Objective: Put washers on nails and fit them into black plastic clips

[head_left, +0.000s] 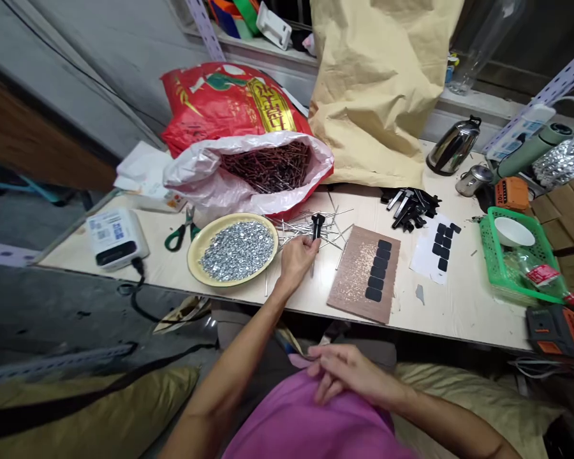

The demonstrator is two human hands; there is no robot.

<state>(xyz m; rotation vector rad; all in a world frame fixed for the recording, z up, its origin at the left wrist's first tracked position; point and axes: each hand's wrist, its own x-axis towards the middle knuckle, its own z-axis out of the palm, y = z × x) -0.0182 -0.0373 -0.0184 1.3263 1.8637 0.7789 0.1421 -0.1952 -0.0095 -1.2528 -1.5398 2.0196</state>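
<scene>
My left hand (297,260) is closed around a black T-shaped plastic piece (317,223), its head pointing up and away from me. Below the fingers a thin metal rod shows. Just behind this hand lies a pile of thin metal rods (337,234). To its left stands a yellow bowl (194,273) full of small silver washers or nuts (239,250). My right hand (347,371) is low over my lap, against the purple shirt (310,421). Its fingers are curled with the tips together; what they pinch, if anything, is hidden.
A brown board (342,299) carries several black pads (379,272). Behind lie black plastic pieces (411,207), a white sheet with pads (423,268) and a red sack (191,102) of dark nails or screws. Green-handled scissors (176,240) lie left; a green basket (492,268) stands right.
</scene>
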